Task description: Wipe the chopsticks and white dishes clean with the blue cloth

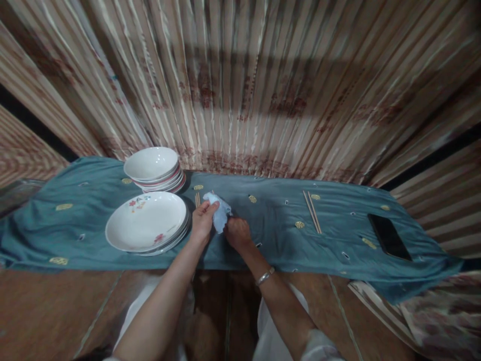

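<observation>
Light blue cloth crumpled between both hands, a little left of mid-table. Pinched in left hand, thumb on top, fingers curled under: closed on cloth. Right hand curled into a fist at lower right edge of cloth; cannot tell of anything inside, palm side hidden. Thin tip poking out at top of cloth, maybe a stick end, too small to be sure. Cloth lying to right of left hand and to left of right hand, long axis unclear from the bunching, roughly slanting from far left down toward right fist. Just beyond left hand, partly hidden by it: few chopsticks, pointing away from body. Well apart on right, nearer right hand: chopstick pair, also pointing away, near ends slanting right. Farther right: dark phone, lying flat. Crowding left side, just beside left hand: stack of plates; behind those, stack of bowls. At far edge, hanging behind everything: striped curtain
</observation>
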Available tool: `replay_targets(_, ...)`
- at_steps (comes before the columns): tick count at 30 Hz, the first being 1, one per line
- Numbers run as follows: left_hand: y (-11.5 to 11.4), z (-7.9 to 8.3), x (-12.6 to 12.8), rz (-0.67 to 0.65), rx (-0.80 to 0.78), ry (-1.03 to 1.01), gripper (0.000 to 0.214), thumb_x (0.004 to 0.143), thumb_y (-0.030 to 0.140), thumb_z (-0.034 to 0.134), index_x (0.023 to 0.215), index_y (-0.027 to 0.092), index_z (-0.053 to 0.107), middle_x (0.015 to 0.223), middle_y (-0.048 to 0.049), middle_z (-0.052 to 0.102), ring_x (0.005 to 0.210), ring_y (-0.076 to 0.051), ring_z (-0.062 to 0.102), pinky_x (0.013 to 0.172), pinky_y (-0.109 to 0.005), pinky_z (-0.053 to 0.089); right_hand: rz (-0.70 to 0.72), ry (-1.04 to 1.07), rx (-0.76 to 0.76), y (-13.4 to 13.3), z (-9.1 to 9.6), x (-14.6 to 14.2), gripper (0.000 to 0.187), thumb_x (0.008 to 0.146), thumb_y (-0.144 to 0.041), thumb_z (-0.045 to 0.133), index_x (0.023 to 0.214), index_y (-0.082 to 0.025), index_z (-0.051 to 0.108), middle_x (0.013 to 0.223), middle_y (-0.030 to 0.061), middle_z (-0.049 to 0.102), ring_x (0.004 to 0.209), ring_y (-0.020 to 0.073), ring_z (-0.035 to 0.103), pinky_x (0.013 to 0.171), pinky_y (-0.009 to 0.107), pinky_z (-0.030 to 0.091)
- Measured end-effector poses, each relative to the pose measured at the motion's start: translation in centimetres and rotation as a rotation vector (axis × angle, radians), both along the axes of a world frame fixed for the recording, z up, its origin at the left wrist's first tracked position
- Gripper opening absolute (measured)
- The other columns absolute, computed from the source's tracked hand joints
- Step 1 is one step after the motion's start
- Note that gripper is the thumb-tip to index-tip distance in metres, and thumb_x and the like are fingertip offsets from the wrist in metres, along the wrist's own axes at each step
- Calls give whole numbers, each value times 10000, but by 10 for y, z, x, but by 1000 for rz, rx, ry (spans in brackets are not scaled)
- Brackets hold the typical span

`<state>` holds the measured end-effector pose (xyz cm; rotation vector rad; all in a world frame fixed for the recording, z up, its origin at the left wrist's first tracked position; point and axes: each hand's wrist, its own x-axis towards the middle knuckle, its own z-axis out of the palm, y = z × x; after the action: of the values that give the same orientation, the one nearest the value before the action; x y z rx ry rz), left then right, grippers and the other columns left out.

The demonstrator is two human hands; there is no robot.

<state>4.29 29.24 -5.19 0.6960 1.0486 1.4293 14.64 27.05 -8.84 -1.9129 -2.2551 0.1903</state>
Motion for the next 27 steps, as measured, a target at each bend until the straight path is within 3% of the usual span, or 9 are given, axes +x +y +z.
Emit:
replay_targets(6, -8, -5, -3, -12, -23, -31, 371, 469, 364, 871, 670, 132, 662, 538, 30, 613, 470, -78, 512, 499, -203, 383, -251, 395, -90, -1, 0, 44, 190, 857, -191, 534, 924, -177, 711, 916, 89, 746, 851, 195, 688, 742, 263, 450)
replay_targets(9, -10, -9, -1, -12, -82, -70, 372, 453, 324, 886, 681, 133, 663, 580, 22, 643, 516, -91, 554, 546, -212, 418, -299, 846, -103, -2, -3, 61, 155, 786, -237, 598, 862, -180, 720, 768, 33, 720, 716, 168, 650, 672, 259, 447)
replay_targets(12, -13, -10, 2, -86, -170, -110, 331, 489, 280, 875, 698, 135, 663, 584, 15, 648, 530, -100, 569, 567, -218, 433, -264, 1325, -213, -7, -2, 68, 185, 696, -327, 678, 802, -181, 719, 663, -10, 673, 593, 130, 579, 585, 246, 428)
replay_targets(14, -15, -10, 5, -148, -209, -127, 264, 541, 249, 843, 699, 137, 662, 562, 16, 632, 517, -99, 560, 550, -212, 427, -229, 1515, -298, -13, 1, 68, 248, 629, -370, 740, 791, -182, 726, 669, -13, 676, 586, 115, 566, 571, 237, 419)
replay_targets(19, -16, -8, 12, -246, -238, -202, 66, 651, 198, 682, 667, 145, 646, 587, -23, 652, 600, -159, 624, 586, -249, 477, -224, 1676, -452, -23, 9, 64, 305, 533, -358, 826, 760, -179, 731, 654, -4, 686, 574, 102, 566, 544, 222, 402)
replay_targets(22, -14, -7, 16, -309, -238, -250, 63, 677, 204, 597, 651, 161, 636, 621, -39, 669, 689, -201, 660, 637, -279, 504, -223, 1717, -495, -26, 10, 65, 301, 524, -346, 839, 746, -176, 728, 627, -8, 674, 554, 95, 560, 538, 221, 410)
replay_targets(27, -13, -13, 20, -358, -225, -244, 130, 654, 250, 716, 726, 148, 679, 673, -31, 696, 670, -180, 651, 630, -259, 493, -173, 1734, -543, -31, 9, 71, 287, 542, -346, 844, 736, -169, 729, 592, -19, 658, 519, 83, 551, 510, 211, 395)
